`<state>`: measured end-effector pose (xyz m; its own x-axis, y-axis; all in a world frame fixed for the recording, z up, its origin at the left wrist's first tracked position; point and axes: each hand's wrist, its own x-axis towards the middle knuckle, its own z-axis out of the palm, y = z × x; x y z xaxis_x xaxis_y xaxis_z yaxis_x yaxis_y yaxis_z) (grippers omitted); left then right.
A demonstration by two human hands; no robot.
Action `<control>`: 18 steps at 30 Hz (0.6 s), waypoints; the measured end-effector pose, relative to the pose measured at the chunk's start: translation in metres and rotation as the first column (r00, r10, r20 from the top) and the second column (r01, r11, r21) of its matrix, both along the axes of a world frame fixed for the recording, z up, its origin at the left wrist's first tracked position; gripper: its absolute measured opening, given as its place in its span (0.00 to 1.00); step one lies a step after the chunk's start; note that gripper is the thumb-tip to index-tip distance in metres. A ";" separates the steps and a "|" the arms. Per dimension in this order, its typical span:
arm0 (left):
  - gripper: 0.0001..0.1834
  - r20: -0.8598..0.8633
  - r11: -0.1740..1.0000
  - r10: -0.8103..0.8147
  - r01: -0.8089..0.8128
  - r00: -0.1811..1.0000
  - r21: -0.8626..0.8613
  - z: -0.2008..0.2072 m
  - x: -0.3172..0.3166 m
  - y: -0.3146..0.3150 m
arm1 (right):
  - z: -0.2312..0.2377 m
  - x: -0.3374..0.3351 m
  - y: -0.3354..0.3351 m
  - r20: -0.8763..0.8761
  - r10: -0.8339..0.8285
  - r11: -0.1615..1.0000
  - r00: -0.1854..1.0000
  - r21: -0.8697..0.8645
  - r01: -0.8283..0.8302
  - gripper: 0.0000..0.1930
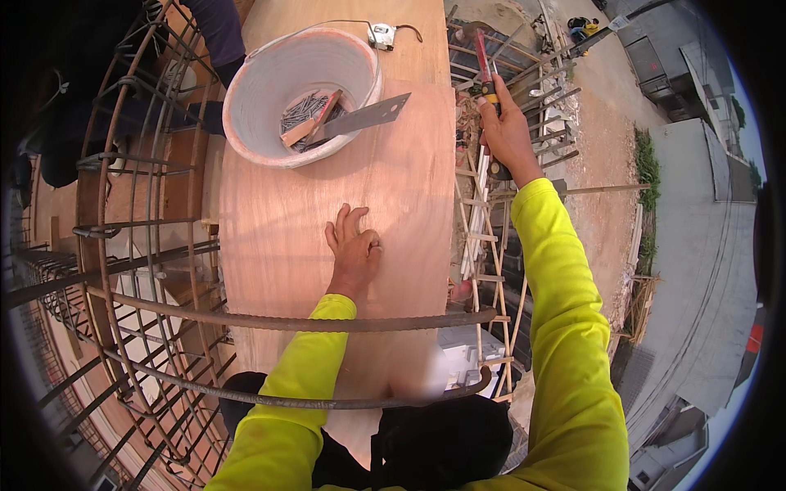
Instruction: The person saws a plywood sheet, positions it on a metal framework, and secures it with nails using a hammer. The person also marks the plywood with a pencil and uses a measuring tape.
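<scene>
- Your right hand [509, 131], in the upper right of the frame, is wrapped around the black-and-yellow grip of a red-shafted tool [482, 57]; the shaft points toward the top edge, out past the side of the board.
- Your left hand [354, 250] is at the centre of the frame, over the plywood sheet [278, 221], with its fingers bent and partly apart; whether the thumb and forefinger pinch anything, you cannot tell from this view.
- The plywood sheet fills the middle of the frame.
- On it, above your left hand, stands a pale bucket [266, 86] with a wire handle.
- Inside the bucket you have a heap of nails [301, 113] and a wooden block-like piece [309, 129]; a flat metal blade [364, 119] lies across the rim, sticking out to the right.
- A tape measure [382, 36] lies just beside the bucket at top centre.
- Two curved steel bars [393, 322] cross the lower centre, in front of your left sleeve [299, 385].
- A rebar cage [105, 164] takes up the left of the frame; another person's dark sleeve [219, 33] shows at upper left.
</scene>
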<state>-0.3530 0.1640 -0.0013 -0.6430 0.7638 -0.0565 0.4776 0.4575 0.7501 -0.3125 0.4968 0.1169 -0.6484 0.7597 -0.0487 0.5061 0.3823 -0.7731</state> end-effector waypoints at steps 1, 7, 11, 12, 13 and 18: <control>0.05 -0.004 1.000 -0.004 0.004 1.000 -0.011 -0.003 0.001 -0.002 | -0.001 0.005 -0.017 -0.190 0.058 0.995 0.980 0.092 -0.041 0.30; 0.03 -0.087 0.998 -0.037 0.040 0.996 0.041 -0.017 0.004 -0.007 | -0.028 0.148 -0.149 -0.185 -0.107 0.905 0.977 -0.425 0.019 0.30; 0.04 -0.167 0.975 -0.053 0.087 0.985 0.206 -0.021 0.018 -0.013 | -0.035 0.258 -0.248 0.080 -0.144 0.792 0.986 -0.588 0.164 0.29; 0.04 -0.132 0.969 -0.054 0.084 0.990 0.231 -0.023 0.023 -0.013 | -0.040 0.278 -0.271 0.064 -0.142 0.842 0.988 -0.517 0.154 0.28; 0.05 -0.140 0.966 -0.153 0.178 0.978 0.186 -0.025 0.044 -0.020 | -0.045 0.297 -0.294 0.043 -0.161 0.862 0.986 -0.481 0.161 0.26; 0.05 -0.130 0.894 -0.374 0.394 0.918 0.212 -0.038 0.131 -0.038 | -0.042 0.368 -0.351 0.165 -0.156 0.899 0.974 -0.385 0.209 0.19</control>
<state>-0.2216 0.1255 -0.0396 -0.2917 0.9374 0.1904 0.6467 0.0467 0.7614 0.0556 0.1459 0.0753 -0.4683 0.7641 -0.4438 0.6412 -0.0517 -0.7656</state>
